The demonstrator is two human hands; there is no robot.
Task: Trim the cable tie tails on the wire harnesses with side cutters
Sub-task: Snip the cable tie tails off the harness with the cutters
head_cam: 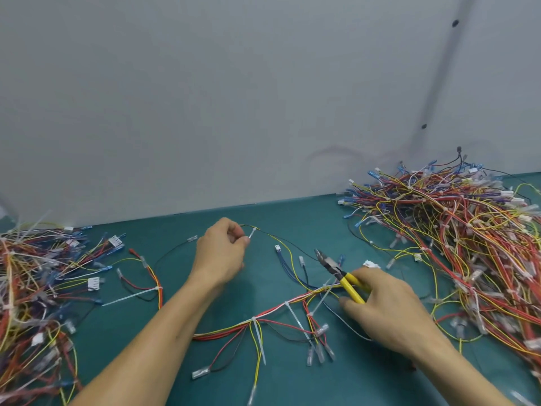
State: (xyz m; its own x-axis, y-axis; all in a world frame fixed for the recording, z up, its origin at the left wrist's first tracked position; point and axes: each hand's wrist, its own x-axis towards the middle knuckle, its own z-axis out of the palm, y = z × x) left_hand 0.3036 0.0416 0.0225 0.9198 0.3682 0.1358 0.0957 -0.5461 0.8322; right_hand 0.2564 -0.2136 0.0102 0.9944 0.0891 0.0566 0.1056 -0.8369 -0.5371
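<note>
A wire harness [265,313] of red, yellow, black and white wires lies spread on the green mat between my arms. Several white cable tie tails stick out of it, one [259,336] near the middle and one [297,319] to its right. My left hand [222,253] pinches a short white tie tail [251,232] on the harness's thin yellow and black branch at the back. My right hand [383,306] grips the yellow-handled side cutters [341,273], whose jaws point up and left, slightly apart and clear of any tie.
A big heap of harnesses [456,235] fills the right side up to the grey wall [234,98]. Another heap [35,303] covers the left edge. One more harness [146,284] with a long tie tail lies left of my left arm on the green mat [292,382].
</note>
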